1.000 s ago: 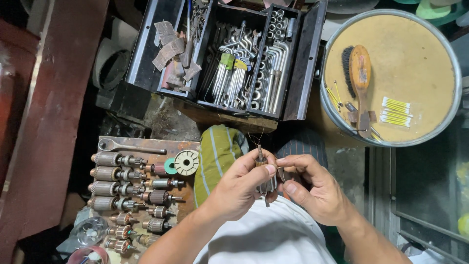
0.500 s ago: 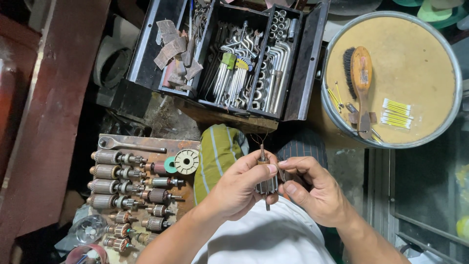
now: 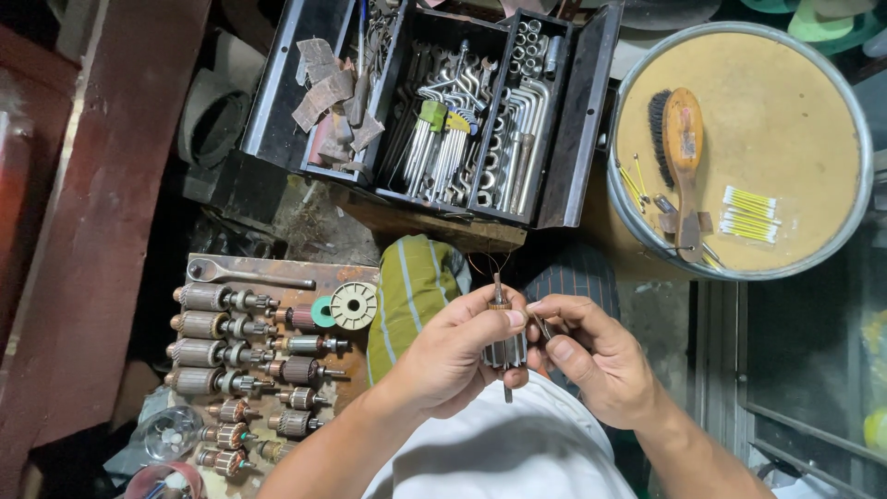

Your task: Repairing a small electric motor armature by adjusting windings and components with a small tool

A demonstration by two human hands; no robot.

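Observation:
My left hand (image 3: 453,356) grips a small motor armature (image 3: 504,349) upright by its body, its shaft ends sticking out above and below, with thin copper wire strands rising from its top. My right hand (image 3: 591,356) is right beside it, pinching a small dark metal tool (image 3: 543,326) between thumb and fingers, its tip against the armature's upper side. Both hands are held over my lap, above a white shirt.
A board (image 3: 360,273) at the left carries several armatures (image 3: 222,325) in rows, a wrench (image 3: 245,273) and two discs. An open black toolbox (image 3: 443,111) with wrenches and sockets stands ahead. A round tray (image 3: 785,120) at the right holds a brush and cotton swabs. A striped cloth (image 3: 411,286) lies between.
The hands stay in about the same spot; the fingers have shifted slightly around the armature. Nothing else moved.

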